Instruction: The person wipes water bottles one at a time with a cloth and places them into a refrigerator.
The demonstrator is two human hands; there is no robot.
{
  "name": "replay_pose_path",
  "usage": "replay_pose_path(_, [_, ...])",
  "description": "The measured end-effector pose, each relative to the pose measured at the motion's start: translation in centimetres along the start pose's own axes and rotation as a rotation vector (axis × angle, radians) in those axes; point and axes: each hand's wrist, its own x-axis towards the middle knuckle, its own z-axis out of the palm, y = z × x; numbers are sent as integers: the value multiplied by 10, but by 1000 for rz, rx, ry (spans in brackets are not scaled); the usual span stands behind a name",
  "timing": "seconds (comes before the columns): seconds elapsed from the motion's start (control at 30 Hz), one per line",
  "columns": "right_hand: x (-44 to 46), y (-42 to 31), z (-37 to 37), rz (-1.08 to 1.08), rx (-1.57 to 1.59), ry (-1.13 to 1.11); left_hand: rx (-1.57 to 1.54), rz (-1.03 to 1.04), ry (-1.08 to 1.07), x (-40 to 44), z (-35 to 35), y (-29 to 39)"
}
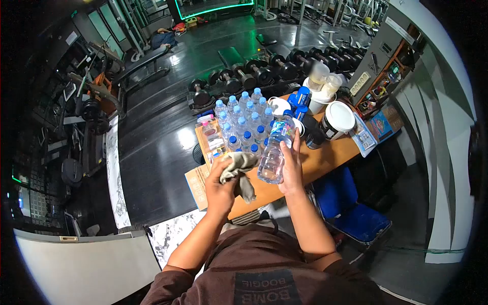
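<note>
My right hand (292, 170) is closed around a clear plastic water bottle (275, 152) with a blue cap and a printed label, held tilted above the wooden table (311, 168). In my left hand (220, 184) is a bunched greyish-beige cloth (240, 172), one end hanging down beside the bottle without visibly touching it. Just beyond both hands, several water bottles (248, 124) with blue caps stand upright in close rows on the table. The nearest ones are partly hidden behind the cloth and the held bottle.
White-lidded tubs (339, 117) and blue containers (302, 96) stand at the table's right. A clear box with a pink lid (207, 122) is at its left. A blue chair (351, 208) is close on my right. Beyond the table runs a dumbbell rack (274, 66).
</note>
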Motion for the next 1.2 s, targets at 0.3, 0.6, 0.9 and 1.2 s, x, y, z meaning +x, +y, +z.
replay_pose_path(0.3, [-18, -7, -9, -175, -174, -64, -361, -220, 50, 13, -25, -4])
replay_pose_path(0.6, [-64, 29, 5, -283, -263, 128, -421, -384, -124, 32, -77, -19])
replay_pose_path(0.9, [-150, 84, 80, -439, -204, 432, -461, -533, -506, 42, -141, 5])
replay_pose_path(1.2, [-279, 142, 102, -509, -180, 671, -482, -782, -870, -17, -170, 8])
